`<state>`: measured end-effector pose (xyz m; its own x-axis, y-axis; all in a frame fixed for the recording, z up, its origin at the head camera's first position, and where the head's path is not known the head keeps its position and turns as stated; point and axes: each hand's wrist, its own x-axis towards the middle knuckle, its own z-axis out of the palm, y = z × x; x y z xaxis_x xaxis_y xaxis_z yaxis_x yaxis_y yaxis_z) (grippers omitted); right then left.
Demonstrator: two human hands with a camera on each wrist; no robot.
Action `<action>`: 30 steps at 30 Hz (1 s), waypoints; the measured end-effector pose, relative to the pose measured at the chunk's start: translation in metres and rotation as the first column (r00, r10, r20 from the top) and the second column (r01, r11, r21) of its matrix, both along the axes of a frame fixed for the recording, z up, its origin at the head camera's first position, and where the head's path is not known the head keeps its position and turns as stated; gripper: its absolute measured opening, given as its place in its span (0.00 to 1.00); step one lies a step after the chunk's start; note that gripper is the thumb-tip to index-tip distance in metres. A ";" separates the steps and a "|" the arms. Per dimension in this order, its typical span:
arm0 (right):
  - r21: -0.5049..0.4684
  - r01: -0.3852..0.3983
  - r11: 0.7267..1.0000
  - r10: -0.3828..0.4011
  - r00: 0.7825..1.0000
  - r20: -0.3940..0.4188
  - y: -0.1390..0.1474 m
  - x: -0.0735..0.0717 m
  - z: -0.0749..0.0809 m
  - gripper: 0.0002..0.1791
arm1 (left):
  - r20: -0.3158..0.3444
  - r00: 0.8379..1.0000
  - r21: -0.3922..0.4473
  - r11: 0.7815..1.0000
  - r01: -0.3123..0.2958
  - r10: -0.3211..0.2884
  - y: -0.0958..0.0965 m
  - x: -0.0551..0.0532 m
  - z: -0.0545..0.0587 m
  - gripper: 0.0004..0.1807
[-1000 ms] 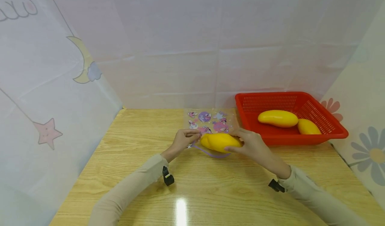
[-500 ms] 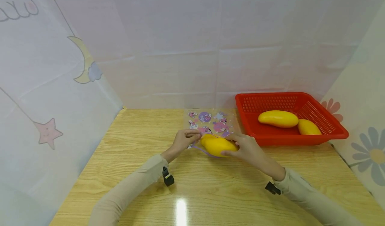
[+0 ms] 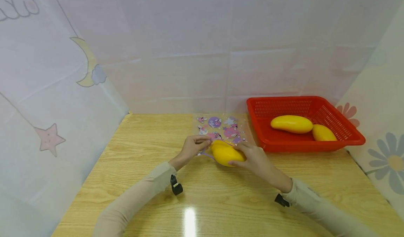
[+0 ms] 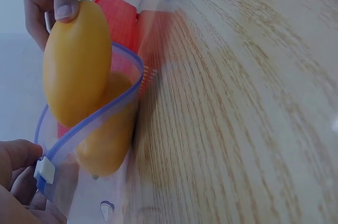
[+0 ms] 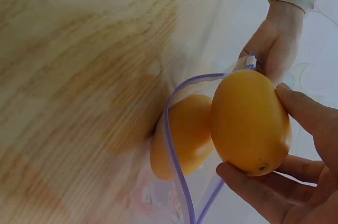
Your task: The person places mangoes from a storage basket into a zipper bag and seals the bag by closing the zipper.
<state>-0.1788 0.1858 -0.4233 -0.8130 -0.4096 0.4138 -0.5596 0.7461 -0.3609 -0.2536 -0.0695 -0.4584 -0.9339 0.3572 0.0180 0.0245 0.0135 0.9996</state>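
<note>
A clear zip bag (image 3: 206,121) with pink and purple cartoon prints lies on the table, its purple-edged mouth spread apart. My left hand (image 3: 190,147) pinches one corner of that mouth, beside the white slider (image 4: 45,170). One yellow mango (image 4: 105,150) rests inside the bag. With fingers and thumb around its outer end, my right hand (image 3: 257,161) grips a second yellow mango (image 5: 251,123). The far end of this mango dips into the bag's mouth, over the first one. In the head view the two mangoes overlap.
On the right stands a red plastic basket (image 3: 315,146) with slotted walls. Two more yellow fruits, a long one (image 3: 291,124) and a partly hidden one (image 3: 324,133), lie in it. A pale printed cloth (image 3: 176,72) hangs behind the wooden table (image 3: 151,135).
My right hand has moved left and a little nearer to me, carrying its mango into the bag's mouth and turning it. The left hand stays where it was on the bag.
</note>
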 end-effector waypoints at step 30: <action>0.067 0.076 0.995 -0.058 0.970 -0.236 -0.021 0.002 -0.020 0.29 | -0.010 1.000 -0.022 1.000 0.013 -0.013 0.001 0.003 0.003 0.19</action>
<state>-0.1771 0.1645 -0.4429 -0.7239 -0.3947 0.5658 -0.5696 0.8047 -0.1674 -0.2509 -0.0685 -0.4550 -0.9288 0.3700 0.0193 0.0348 0.0355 0.9988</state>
